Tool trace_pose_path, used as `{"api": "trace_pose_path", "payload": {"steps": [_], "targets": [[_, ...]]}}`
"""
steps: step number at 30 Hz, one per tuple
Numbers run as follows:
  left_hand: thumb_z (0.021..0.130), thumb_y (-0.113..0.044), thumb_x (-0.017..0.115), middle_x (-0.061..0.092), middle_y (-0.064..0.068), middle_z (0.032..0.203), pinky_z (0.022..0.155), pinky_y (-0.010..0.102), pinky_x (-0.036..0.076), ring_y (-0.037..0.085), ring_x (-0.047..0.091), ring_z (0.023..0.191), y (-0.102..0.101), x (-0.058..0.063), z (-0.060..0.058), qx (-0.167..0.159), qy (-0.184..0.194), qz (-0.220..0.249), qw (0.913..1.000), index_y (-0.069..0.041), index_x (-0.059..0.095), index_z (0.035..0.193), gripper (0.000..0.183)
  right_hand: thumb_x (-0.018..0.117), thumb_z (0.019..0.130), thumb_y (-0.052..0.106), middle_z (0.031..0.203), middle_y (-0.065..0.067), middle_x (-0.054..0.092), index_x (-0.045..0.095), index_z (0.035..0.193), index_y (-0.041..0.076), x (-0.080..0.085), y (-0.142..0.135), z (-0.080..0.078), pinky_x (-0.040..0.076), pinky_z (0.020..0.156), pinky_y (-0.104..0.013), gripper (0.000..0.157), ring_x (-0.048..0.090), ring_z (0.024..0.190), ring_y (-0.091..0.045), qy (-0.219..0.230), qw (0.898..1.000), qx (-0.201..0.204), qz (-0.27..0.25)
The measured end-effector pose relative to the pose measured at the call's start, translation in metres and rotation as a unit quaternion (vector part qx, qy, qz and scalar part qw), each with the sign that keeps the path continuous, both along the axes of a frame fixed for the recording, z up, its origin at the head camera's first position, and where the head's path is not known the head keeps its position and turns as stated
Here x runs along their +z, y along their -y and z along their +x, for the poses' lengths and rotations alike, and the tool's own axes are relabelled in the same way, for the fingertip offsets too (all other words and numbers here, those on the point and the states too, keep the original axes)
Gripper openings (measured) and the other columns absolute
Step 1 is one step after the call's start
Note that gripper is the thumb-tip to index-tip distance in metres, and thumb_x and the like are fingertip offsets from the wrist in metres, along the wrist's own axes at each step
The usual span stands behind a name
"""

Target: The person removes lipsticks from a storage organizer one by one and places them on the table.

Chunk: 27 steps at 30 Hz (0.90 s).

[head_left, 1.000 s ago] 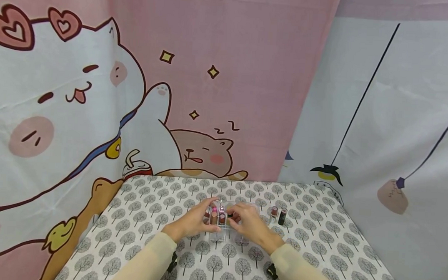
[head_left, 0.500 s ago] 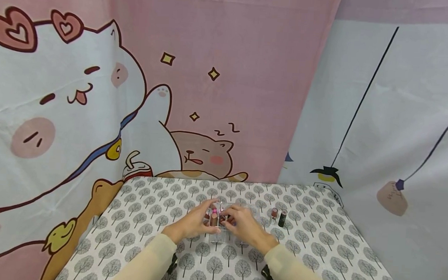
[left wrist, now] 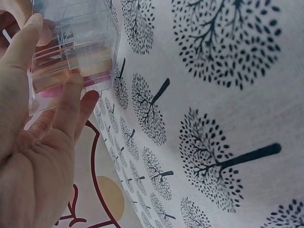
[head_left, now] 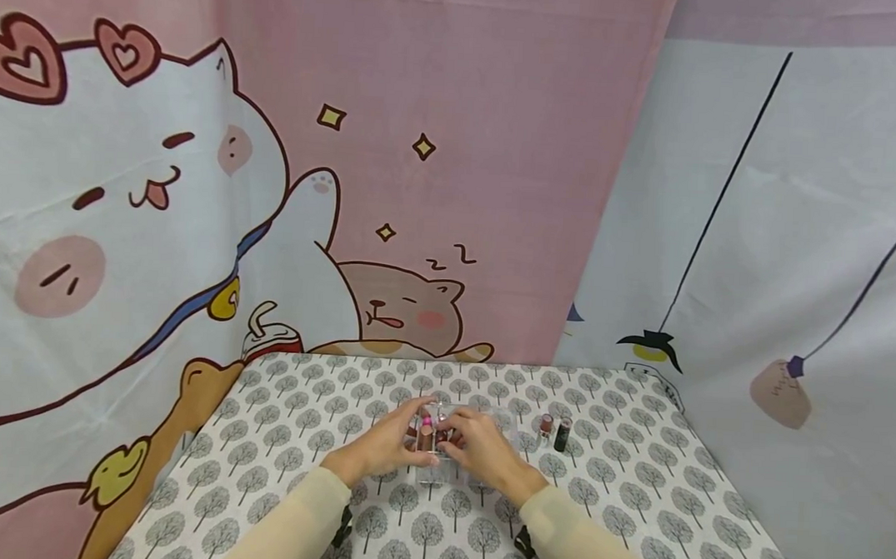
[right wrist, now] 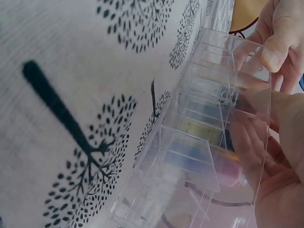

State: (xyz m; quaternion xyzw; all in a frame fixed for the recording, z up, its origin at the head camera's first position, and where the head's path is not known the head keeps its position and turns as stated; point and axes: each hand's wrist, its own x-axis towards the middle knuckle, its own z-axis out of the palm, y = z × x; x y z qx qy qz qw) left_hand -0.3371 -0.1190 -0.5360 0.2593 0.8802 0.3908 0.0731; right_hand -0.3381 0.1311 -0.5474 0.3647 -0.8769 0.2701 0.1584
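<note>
Right hand (head_left: 483,448) shifted left over organizer (head_left: 441,473); backdrop (head_left: 535,167): "zz".

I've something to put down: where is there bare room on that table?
Free: the tabletop left of the left hand, and between the black tube and the right edge. Crowded: the clear organizer, with the right hand at it too.
</note>
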Motion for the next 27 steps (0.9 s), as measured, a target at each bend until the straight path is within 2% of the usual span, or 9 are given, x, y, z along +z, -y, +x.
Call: {"api": "trace_pose_path", "payload": {"steps": [3,12,19,23,27], "targets": [[0.098,-0.041,0.097,0.056,0.019,0.17,0.113,0.054,0.068,0.028,0.078,0.124,0.0007,0.0004,0.0,-0.002,-0.003,-0.001,1.0,-0.022,0.029,0.185,0.111,0.095,0.096,0.005,0.117,-0.011,0.081,0.085,0.121,0.001,-0.0006,0.0012,-0.0011,0.067,0.079,-0.013,0.028,0.083,0.089,-0.017,-0.002,1.0,-0.003,-0.001],[0.098,-0.041,0.097,0.059,0.016,0.166,0.111,0.051,0.068,0.025,0.077,0.123,0.0005,0.0005,-0.0002,-0.005,-0.011,-0.004,0.9999,-0.022,0.03,0.184,0.11,0.094,0.098,0.009,0.118,-0.01,0.081,0.086,0.121,0.003,0.0011,0.0023,0.0001,0.066,0.08,-0.011,0.025,0.084,0.092,-0.02,0.03,0.999,-0.013,-0.002],[0.097,-0.043,0.097,0.06,0.015,0.165,0.115,0.053,0.067,0.024,0.076,0.126,0.0005,-0.0012,0.001,-0.005,-0.01,-0.006,0.9999,-0.021,0.03,0.184,0.112,0.094,0.097,0.005,0.117,-0.011,0.084,0.085,0.121,0.003,0.0018,0.0021,0.0023,0.071,0.082,-0.02,0.025,0.084,0.093,-0.019,0.027,1.0,0.001,-0.006],[0.097,-0.042,0.097,0.06,0.016,0.166,0.114,0.052,0.067,0.025,0.077,0.126,0.0006,-0.001,0.0006,-0.005,-0.013,-0.003,0.9999,-0.021,0.03,0.184,0.112,0.093,0.099,0.007,0.117,-0.01,0.086,0.085,0.124,0.004,0.0033,0.0018,0.0029,0.072,0.084,-0.023,0.026,0.084,0.094,-0.016,0.036,0.999,-0.004,-0.009],[0.097,-0.041,0.098,0.06,0.017,0.165,0.115,0.052,0.067,0.023,0.078,0.122,0.0008,-0.0009,0.0003,-0.005,-0.016,-0.002,0.9999,-0.021,0.03,0.184,0.112,0.091,0.1,0.006,0.12,-0.014,0.086,0.084,0.126,0.003,0.0055,0.0015,0.0038,0.073,0.086,-0.025,0.028,0.085,0.097,-0.018,0.036,0.999,-0.008,-0.014]]}}
